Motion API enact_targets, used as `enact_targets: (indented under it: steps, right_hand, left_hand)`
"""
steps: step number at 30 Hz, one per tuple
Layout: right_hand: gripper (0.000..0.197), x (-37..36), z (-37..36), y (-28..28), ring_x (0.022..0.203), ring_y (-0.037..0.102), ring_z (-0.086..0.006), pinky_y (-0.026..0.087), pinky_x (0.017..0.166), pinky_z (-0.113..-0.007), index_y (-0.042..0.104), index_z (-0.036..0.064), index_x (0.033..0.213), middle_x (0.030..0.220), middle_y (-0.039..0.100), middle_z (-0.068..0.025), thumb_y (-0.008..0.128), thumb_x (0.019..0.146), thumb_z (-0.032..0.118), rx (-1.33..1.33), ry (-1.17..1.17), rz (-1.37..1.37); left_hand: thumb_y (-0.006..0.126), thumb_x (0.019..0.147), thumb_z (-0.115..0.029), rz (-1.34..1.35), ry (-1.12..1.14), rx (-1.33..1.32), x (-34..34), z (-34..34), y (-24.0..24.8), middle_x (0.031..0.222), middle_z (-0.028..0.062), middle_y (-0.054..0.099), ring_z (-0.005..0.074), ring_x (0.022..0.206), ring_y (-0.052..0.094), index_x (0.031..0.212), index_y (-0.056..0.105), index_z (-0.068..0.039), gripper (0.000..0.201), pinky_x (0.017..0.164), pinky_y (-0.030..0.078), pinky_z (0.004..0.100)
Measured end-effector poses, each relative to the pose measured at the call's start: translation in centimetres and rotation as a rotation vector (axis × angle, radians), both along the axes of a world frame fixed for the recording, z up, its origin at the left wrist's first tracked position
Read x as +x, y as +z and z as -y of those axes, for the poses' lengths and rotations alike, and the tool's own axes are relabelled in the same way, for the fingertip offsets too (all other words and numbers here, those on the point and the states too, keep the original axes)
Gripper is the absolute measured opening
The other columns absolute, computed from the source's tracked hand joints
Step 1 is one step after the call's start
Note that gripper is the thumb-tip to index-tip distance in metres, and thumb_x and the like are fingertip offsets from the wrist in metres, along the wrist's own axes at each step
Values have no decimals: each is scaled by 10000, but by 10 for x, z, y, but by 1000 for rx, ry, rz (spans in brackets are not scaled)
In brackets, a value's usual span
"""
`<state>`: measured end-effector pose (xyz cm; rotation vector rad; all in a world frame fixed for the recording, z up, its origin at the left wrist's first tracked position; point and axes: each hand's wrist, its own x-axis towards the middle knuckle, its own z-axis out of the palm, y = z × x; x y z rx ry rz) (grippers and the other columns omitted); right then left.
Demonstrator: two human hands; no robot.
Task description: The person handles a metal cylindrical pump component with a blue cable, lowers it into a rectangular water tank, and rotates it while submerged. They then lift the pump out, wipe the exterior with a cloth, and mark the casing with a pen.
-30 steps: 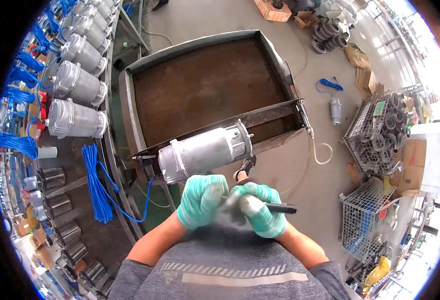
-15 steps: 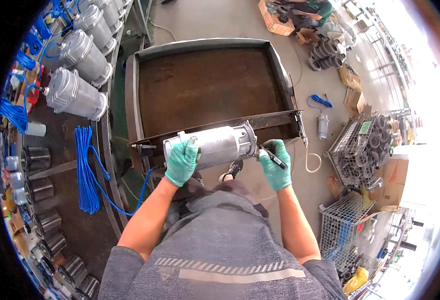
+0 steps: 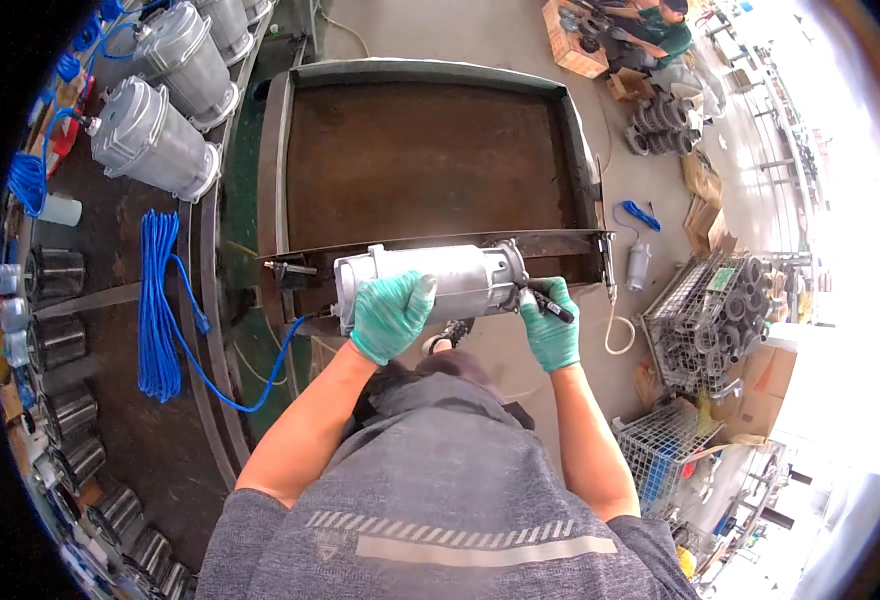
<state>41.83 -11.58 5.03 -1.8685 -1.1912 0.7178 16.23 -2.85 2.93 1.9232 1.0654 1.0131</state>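
A silver-grey metal pump housing (image 3: 460, 272) lies on its side across the near edge of a metal trough (image 3: 380, 243). My left hand (image 3: 392, 315), in a green glove, is closed over the near side of its left part, thumb up on the body. At the flanged right end, my right hand (image 3: 552, 330), also gloved, grips a short black pen-like tool (image 3: 557, 309). The tool slants down to the right; whether its other end touches the flange is hidden. A blue cable (image 3: 280, 375) runs from the housing's left end to a coil.
The blue cable coil (image 3: 159, 320) lies on the left bench, with upright pump housings (image 3: 150, 140) behind and metal cylinders (image 3: 63, 338) along the left. Wire baskets (image 3: 695, 335) of ring-shaped parts stand at right. Another person (image 3: 665, 35) works at the far right.
My left hand has shifted right along the housing, further from its left end. The right hand still holds the tool by the flange. The whole view has shifted slightly.
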Motion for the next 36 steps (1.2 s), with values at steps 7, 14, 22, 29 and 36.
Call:
enact_targets:
  steps: [7, 14, 22, 29, 36]
  right_hand:
    - [133, -4, -9, 5, 766, 606, -81, 541, 735, -277, 619, 36, 1056, 875, 699, -39, 694, 962, 93, -63, 7, -78]
    - [103, -3, -12, 0, 768, 606, -79, 540, 729, -279, 616, 32, 1024, 872, 688, -30, 690, 955, 52, -100, 43, 14]
    - [102, -6, -11, 3, 775, 613, -87, 541, 731, -279, 613, 29, 1004, 877, 694, -38, 696, 949, 52, -90, 67, 92]
    - [101, -5, -3, 3, 742, 612, -92, 536, 720, -282, 642, 41, 1021, 858, 710, -52, 701, 943, 69, -40, 61, 157]
    - [125, -1, 3, 0, 736, 603, -83, 532, 721, -278, 653, 49, 1023, 842, 697, -57, 708, 911, 60, -57, 39, 168]
  left_hand:
    - [532, 1062, -290, -7, 22, 43, 0, -1, -4, 622, 170, 555, 382, 554, 564, 726, 580, -54, 413, 532, 430, 463]
    - [550, 1047, -310, 43, -6, 1, -2, -1, 2, 641, 172, 578, 380, 569, 586, 745, 604, -66, 393, 545, 456, 463]
    - [566, 1032, -303, 48, -8, -12, -4, -1, 1, 684, 172, 596, 385, 593, 587, 779, 619, -81, 340, 552, 469, 464]
    - [565, 1031, -297, 23, 6, 28, -3, -1, -3, 688, 172, 599, 386, 594, 590, 790, 626, -80, 330, 549, 471, 461]
    - [560, 1033, -293, 34, 0, 30, -3, -1, 0, 687, 168, 601, 383, 598, 596, 792, 625, -77, 330, 558, 475, 461]
